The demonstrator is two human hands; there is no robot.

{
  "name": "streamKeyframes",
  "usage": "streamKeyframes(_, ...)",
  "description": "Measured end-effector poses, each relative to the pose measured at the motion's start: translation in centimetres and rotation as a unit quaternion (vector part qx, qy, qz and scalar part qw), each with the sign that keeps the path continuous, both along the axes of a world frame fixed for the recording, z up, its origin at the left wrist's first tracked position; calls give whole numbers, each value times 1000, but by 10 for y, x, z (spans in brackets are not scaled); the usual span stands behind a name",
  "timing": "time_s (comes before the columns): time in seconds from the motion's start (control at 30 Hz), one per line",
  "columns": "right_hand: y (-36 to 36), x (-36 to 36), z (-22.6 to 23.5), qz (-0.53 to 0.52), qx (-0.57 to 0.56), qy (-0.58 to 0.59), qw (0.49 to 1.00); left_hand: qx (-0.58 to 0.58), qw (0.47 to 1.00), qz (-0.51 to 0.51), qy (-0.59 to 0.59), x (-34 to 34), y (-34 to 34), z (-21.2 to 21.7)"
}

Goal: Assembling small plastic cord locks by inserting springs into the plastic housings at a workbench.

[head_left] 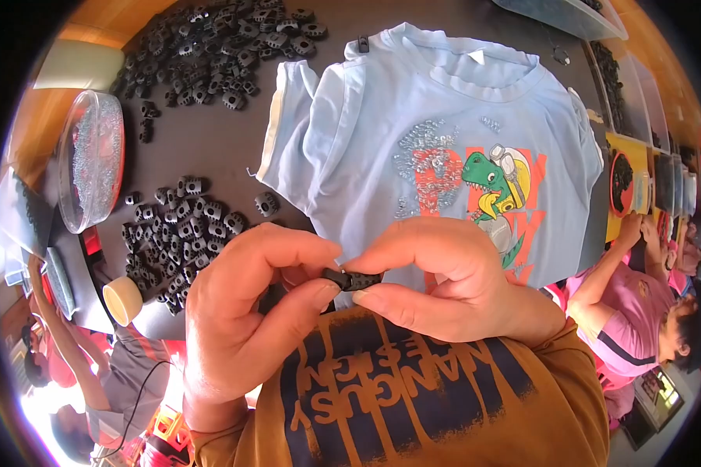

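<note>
Head view, left hand (237,315) and right hand (456,272) pinched on small black piece (354,280), blue shirt (370,156) beyond.

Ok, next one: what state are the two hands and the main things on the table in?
Left hand: pinching the black part
Right hand: pinching the same part's other end
Black part: held between both hands; whether joined from pieces, cannot tell
Light blue T-shirt: spread out, wrinkled
Small clear pieces: scattered loose on the shirt
Far black pile: loosely heaped
Near black pile: loosely heaped
Round clear tub: uncovered, clear pieces inside
</note>
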State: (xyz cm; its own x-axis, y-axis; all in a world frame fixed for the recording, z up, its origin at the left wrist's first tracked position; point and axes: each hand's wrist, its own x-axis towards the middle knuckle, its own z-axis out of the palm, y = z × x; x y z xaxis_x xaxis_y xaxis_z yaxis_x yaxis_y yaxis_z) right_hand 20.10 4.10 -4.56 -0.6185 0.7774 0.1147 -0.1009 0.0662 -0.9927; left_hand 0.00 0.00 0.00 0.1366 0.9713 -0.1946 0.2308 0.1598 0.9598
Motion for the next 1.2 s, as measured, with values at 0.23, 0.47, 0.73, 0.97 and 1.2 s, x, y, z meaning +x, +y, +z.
streamKeyframes(0.23,2,-1,-2,-13,45,-7,999,-108,993,38,-30,3,1,6)
streamKeyframes(0.47,-2,-2,-4,-30,51,-1,998,39,998,-44,32,-2,7,4)
streamKeyframes(0.73,-2,-1,-3,-28,45,-5,999,-19,1000,-5,6,4,6,6)
streamKeyframes(0.97,-5,-2,-7,-63,57,-18,996,164,963,-89,195,10,6,1)
streamKeyframes(1.2,-5,-3,-6,-68,49,-25,996,216,955,-75,191,11,2,-7)
